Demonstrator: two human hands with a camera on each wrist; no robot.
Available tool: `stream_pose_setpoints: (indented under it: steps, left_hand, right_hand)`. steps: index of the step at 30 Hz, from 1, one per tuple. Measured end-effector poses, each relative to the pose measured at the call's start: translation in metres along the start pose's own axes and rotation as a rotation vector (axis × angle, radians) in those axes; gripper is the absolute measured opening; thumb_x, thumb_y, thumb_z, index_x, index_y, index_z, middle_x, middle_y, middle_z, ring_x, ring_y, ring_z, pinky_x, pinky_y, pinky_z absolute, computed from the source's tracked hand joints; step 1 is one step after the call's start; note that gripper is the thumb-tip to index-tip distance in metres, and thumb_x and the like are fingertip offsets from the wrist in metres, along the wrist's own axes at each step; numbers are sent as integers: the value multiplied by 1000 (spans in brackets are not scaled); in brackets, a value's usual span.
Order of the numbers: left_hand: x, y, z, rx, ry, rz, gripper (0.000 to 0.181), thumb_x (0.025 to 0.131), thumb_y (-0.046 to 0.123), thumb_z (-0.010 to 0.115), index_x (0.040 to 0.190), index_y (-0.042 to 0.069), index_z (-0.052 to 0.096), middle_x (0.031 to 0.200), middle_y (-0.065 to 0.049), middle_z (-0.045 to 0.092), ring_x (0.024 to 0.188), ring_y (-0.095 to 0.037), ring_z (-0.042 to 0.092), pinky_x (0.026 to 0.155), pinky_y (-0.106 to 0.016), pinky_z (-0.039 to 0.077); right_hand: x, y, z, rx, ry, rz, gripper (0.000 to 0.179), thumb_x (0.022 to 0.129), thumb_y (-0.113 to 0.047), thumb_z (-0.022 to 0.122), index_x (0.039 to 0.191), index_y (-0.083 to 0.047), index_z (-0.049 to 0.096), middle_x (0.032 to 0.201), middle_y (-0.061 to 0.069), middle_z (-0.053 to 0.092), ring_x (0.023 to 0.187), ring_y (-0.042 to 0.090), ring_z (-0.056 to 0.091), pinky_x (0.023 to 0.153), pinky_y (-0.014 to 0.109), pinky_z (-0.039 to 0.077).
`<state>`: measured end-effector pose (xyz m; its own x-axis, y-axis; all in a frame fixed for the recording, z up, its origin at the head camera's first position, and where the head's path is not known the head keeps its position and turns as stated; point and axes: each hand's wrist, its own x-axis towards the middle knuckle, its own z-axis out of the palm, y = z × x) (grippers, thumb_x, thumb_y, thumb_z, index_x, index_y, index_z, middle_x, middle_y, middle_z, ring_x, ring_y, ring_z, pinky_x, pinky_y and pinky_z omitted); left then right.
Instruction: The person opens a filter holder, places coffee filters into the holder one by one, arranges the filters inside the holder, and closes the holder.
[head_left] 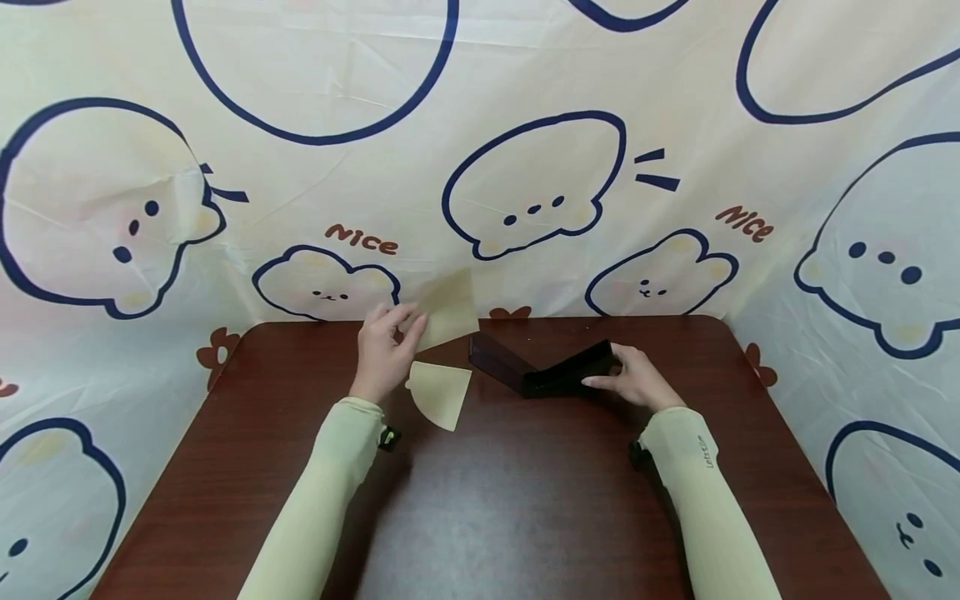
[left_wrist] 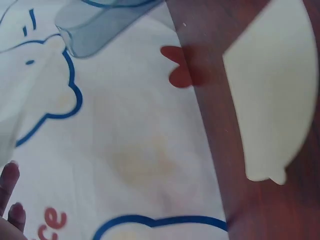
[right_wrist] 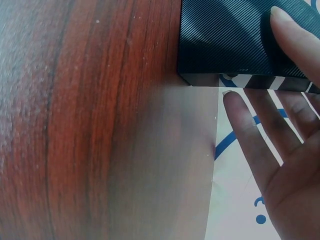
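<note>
A cream cloth backdrop (head_left: pixel 525 67) printed with dark blue cartoon outlines, brown flowers and the word "Nice" hangs behind and along both sides. In front of it spreads a dark reddish-brown, wood-grained surface (head_left: pixel 487 517), rounded at its far corners. Over this reach two pale yellow-green long sleeves (head_left: pixel 307 500), the right one bearing small dark lettering near the cuff.

Near the far edge, right of centre, is a black hinged rectangular case (head_left: pixel 570 372), spread in a wide V; its left half looks smoky and see-through, and its right half has a finely ribbed face in the right wrist view. Whether the hinge touches the surface is hard to tell. The right hand (head_left: pixel 636 377) grips the right end, thumb on the ribbed face and fingers on the other side.

The left hand (head_left: pixel 384 354) pinches a thin pale yellow sheet (head_left: pixel 450 312), raised before the backdrop, just left of the case. Nearer the person, a smaller pale yellow fan-shaped piece (head_left: pixel 441 396) lies on the surface, with one curved side and a little tab at its left corner. Smallest are the black wrist-worn devices (head_left: pixel 389 438), one at each cuff.
</note>
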<state>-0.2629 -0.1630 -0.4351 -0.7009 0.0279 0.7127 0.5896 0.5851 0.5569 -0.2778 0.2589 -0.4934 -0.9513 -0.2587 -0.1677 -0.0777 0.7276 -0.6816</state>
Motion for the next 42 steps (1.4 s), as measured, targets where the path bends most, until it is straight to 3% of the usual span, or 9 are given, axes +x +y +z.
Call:
stream_pose_setpoints:
  steps: [5, 11, 19, 24, 31, 37, 42]
  left_hand:
    - [9, 13, 10, -50, -62, 12, 17, 96, 10, 73, 111, 0, 76, 96, -17, 67, 82, -29, 52, 75, -36, 40]
    - [16, 27, 23, -85, -120, 26, 20, 96, 9, 73, 115, 2, 75, 95, -15, 66, 83, -30, 53, 76, -36, 41]
    - [20, 45, 42, -127, -240, 24, 19, 101, 12, 67, 119, 6, 73, 107, -11, 72, 93, -23, 64, 73, -35, 53]
    - [21, 52, 58, -124, -275, 81, 19, 101, 10, 67, 119, 6, 72, 111, -9, 76, 96, -21, 69, 80, -38, 57]
    - [20, 62, 82, -88, -320, 161, 21, 98, 7, 71, 119, 3, 72, 113, -11, 76, 101, -23, 72, 84, -37, 60]
    - [18, 70, 102, -24, -377, 157, 23, 98, 7, 71, 121, 6, 72, 113, -10, 76, 99, -25, 71, 89, -41, 58]
    - [15, 76, 116, -1, -417, 136, 16, 99, 10, 70, 115, 11, 73, 104, -5, 76, 93, -23, 68, 92, -43, 54]
  right_hand:
    - [0, 0, 0, 2, 3, -3, 90, 93, -41, 78, 159, 1, 35, 166, 27, 28, 145, 50, 40, 114, 65, 38]
    - [-1, 1, 0, 8, -2, 7, 98, 92, -42, 78, 161, 4, 25, 167, 30, 24, 146, 51, 38, 115, 65, 37]
    - [-1, 2, 1, 19, 3, 5, 96, 93, -41, 78, 161, 3, 28, 167, 28, 25, 148, 50, 37, 116, 65, 35]
    - [-1, 2, 1, 14, 14, 3, 94, 92, -41, 79, 159, 4, 32, 166, 28, 28, 147, 48, 38, 117, 65, 35]
    - [-1, 0, 0, 9, 19, 17, 99, 92, -39, 80, 161, 5, 25, 166, 29, 27, 146, 47, 39, 117, 64, 35]
    - [-1, -1, 1, 4, 12, 19, 99, 93, -39, 79, 161, 6, 24, 166, 31, 25, 148, 50, 35, 117, 65, 35]
    - [1, 0, 1, 18, 14, 6, 91, 92, -40, 79, 160, 0, 34, 166, 27, 28, 145, 50, 40, 114, 64, 39]
